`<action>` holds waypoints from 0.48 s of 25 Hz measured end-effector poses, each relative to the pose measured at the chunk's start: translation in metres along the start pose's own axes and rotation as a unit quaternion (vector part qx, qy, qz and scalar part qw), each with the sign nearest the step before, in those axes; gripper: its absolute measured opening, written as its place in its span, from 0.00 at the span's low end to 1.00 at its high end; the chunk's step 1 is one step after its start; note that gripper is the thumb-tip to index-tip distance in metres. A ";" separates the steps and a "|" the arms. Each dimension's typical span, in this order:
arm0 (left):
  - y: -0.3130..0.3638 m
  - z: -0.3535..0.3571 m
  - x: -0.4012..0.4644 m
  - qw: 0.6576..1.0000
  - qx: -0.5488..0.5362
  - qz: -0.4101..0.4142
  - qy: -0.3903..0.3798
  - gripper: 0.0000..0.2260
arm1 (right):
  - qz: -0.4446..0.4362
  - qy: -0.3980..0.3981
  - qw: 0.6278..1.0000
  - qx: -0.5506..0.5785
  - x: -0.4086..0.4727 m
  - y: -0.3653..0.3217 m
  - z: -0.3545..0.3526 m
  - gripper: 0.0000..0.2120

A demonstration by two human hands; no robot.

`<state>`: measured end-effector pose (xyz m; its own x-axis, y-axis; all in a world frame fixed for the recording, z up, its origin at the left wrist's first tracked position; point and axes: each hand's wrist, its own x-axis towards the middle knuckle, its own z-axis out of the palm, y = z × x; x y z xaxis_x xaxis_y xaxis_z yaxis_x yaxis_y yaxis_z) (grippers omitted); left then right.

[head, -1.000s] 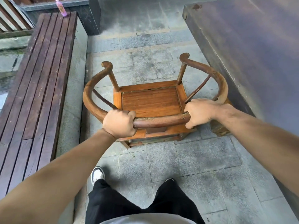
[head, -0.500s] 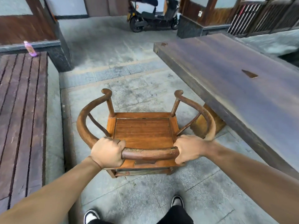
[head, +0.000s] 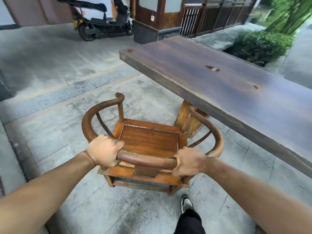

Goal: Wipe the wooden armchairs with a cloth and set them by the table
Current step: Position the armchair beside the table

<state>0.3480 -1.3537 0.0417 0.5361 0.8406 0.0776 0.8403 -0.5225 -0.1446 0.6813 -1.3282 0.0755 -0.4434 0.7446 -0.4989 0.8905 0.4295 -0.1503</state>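
The wooden armchair (head: 150, 141) is gripped by its curved back rail with both hands. The left hand (head: 104, 152) is wrapped around the rail at its left bend, and the right hand (head: 190, 163) is closed on the rail at the right bend. The chair is seen from behind and above on the stone paving (head: 59, 115), with its seat facing away. Its right arm lies just beside the wooden leg of the long dark table (head: 219, 73). A parked scooter (head: 101, 19) is seen far behind.
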 end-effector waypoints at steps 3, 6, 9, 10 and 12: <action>-0.040 0.008 0.000 0.999 0.022 0.020 -0.017 0.16 | 0.019 0.032 0.999 0.010 0.012 -0.028 0.008 0.25; -0.069 0.006 0.020 0.997 0.033 0.064 -0.003 0.14 | 0.048 0.047 0.997 0.041 0.020 -0.041 0.005 0.24; -0.100 0.010 0.054 0.993 0.040 0.114 -0.018 0.14 | 0.075 0.064 0.993 0.064 0.034 -0.045 0.000 0.26; -0.110 0.014 0.067 0.991 0.036 0.125 -0.017 0.14 | 0.089 0.065 0.991 0.079 0.039 -0.047 -0.002 0.27; -0.132 0.023 0.094 0.987 0.039 0.154 -0.011 0.14 | 0.112 0.068 0.987 0.098 0.052 -0.053 -0.006 0.27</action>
<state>0.2857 -1.2023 0.0450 0.7620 0.6476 -0.0031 0.6292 -0.7415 -0.2331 0.6106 -1.3087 0.0627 -0.2314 0.8772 -0.4208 0.9643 0.1494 -0.2188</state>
